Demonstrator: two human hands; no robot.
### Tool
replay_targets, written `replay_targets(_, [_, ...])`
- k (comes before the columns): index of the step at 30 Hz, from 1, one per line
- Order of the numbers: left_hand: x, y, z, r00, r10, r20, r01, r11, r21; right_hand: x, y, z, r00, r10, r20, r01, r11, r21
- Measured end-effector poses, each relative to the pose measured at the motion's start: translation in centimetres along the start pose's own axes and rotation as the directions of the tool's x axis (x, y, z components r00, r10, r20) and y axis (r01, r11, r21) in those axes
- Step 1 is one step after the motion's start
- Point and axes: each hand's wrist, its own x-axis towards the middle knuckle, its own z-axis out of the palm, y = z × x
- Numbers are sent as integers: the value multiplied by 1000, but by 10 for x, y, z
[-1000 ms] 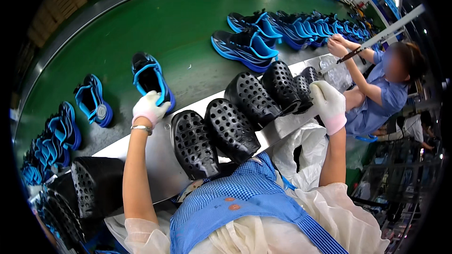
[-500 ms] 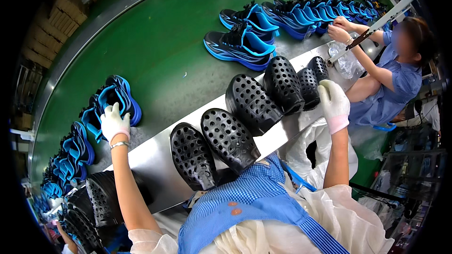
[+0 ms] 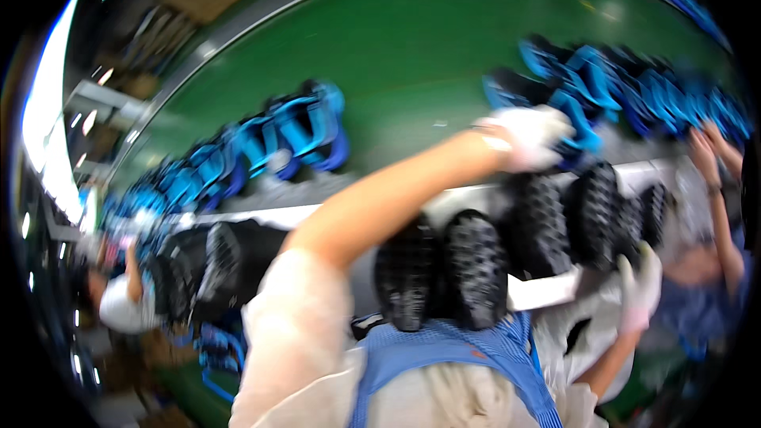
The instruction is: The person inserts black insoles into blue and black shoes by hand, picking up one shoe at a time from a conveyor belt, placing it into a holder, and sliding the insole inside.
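Observation:
My left hand [image 3: 527, 139], in a white glove, reaches across to the right, over the heel end of the nearest black and blue sneaker [image 3: 515, 89]. Motion smears its fingers, so their grip does not show. Low on the right, my right hand [image 3: 640, 289], also gloved, has fingers apart just below the small black perforated shoe forms [image 3: 629, 222]. Larger black perforated shoe forms [image 3: 476, 261] stand in a row along the pale ledge before me, partly behind my left forearm.
More blue sneakers [image 3: 305, 127] line the green conveyor [image 3: 396, 55] on the left, others on the right. A co-worker's hands [image 3: 705, 147] touch shoes at the far right. Black forms [image 3: 238, 261] are stacked at left, near another person [image 3: 131, 301].
My left hand has left the sneakers on the left and swung right to those on the right. The view has turned left and blurred. My right hand stays near the small forms.

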Motion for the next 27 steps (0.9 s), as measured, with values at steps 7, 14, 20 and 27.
replay_targets(7, [40,-15,36,932,-243,271,186,958,219,5,23,6,978,205,49,-200,975,-94])
replay_targets(14, [-33,-55,-14,871,-451,194,337,836,433,11,32,15,999,-34,-32,25,968,-249])
replay_targets(20, [-119,-62,-34,802,-597,-8,555,740,380,14,46,21,998,-31,-51,19,977,-214])
replay_targets(27, [-172,-60,-10,870,-476,-130,481,877,6,7,4,-3,992,-45,-121,19,979,-203])
